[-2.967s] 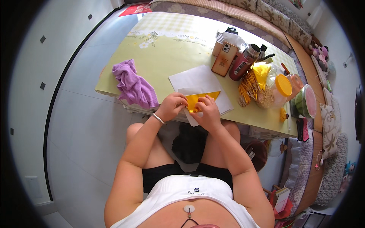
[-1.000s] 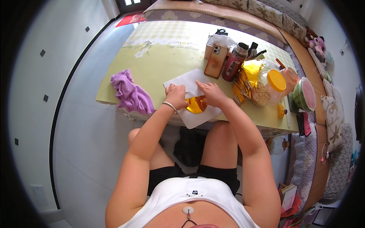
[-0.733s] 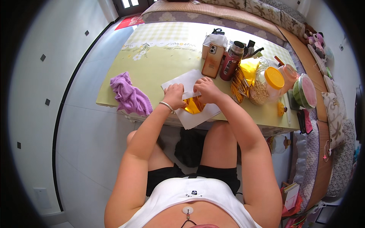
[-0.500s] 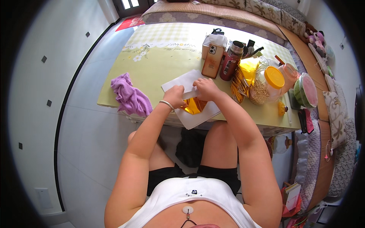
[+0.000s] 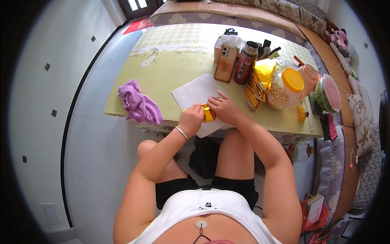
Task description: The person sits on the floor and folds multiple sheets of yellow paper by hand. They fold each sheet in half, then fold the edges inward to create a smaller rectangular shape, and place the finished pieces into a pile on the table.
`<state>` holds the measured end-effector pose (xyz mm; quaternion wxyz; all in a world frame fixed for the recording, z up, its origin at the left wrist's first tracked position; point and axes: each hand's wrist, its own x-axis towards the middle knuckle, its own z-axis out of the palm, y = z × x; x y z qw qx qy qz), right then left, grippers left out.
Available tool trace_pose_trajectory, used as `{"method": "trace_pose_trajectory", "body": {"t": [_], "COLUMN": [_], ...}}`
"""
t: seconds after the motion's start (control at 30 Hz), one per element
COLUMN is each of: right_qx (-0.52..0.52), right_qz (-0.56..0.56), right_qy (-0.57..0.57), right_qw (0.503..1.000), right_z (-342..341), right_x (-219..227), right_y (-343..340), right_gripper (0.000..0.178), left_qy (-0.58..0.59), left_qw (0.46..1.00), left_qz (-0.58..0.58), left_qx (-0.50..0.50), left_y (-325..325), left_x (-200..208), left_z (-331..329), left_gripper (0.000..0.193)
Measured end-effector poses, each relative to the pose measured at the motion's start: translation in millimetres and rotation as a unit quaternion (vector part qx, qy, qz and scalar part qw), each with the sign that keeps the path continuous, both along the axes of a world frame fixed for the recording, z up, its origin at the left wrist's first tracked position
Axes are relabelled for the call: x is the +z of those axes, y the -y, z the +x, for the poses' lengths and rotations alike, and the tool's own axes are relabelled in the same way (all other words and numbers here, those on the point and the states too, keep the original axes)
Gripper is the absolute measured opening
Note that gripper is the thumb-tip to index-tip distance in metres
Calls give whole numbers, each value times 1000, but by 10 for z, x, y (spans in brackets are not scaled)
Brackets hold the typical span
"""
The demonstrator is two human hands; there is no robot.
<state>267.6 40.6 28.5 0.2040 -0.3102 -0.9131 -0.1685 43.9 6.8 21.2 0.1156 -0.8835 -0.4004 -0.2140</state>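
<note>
A sheet of shiny gold foil paper [image 5: 209, 115] lies folded over near the table's front edge, on top of white paper [image 5: 196, 92]. My left hand [image 5: 192, 120], a bangle at its wrist, has its fingers pressed together on the foil's left part. Across the foil's upper right edge rests my right hand [image 5: 223, 107], fingers stretched and somewhat spread, one of them lifted. Both hands nearly meet over the foil and hide parts of it. My left thumb cannot be seen clearly.
A purple cloth [image 5: 138, 102] lies left of the paper. Behind my right hand stand a phone [image 5: 226, 64] and a red thermos [image 5: 245, 64]. Gold foil packs [image 5: 264, 75], a yellow-lidded jar [image 5: 280, 91] and a cut watermelon [image 5: 328, 93] crowd the right side.
The white paper edge that my fingers held up now lies down. My hands have come lower onto the gold foil, which now shows as a narrower folded piece.
</note>
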Motion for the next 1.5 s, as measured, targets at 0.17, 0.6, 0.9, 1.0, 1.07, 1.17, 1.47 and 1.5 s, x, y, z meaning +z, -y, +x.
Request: {"method": "trace_pose_trajectory", "body": {"t": [0.17, 0.6, 0.9, 1.0, 1.07, 1.17, 1.47, 1.5], "right_qx": [-89, -40, -138, -123, -94, -58, -46, -38], "right_qz": [-186, -302, -274, -356, -375, -349, -368, -374], "right_qy": [-33, -198, -377, -576, -669, -730, -715, -719], "right_qw": [978, 932, 874, 726, 634, 584, 592, 584], "right_z": [315, 375, 164, 0, -82, -282, -438, -447], "right_x": [-110, 140, 103, 60, 9, 11, -72, -60], "right_y": [247, 243, 37, -3, -1, 76, 238, 239], "right_gripper": [51, 50, 18, 11, 8, 6, 14, 16], "left_qy": [-12, 120, 315, 517, 688, 713, 724, 715], "left_qw": [995, 985, 946, 835, 671, 631, 599, 611], "left_qz": [-33, -88, -68, -175, -276, -305, -341, -337], "left_qx": [94, 83, 41, 66, 24, -11, 27, 37], "left_y": [316, 106, 12, -90, -168, -224, -153, -158], "left_x": [-61, 155, 74, -156, -144, -185, -34, -31], "left_z": [-200, -283, -398, -422, -406, -544, -623, -624], "left_gripper": [44, 18, 27, 18, 14, 15, 11, 11]}}
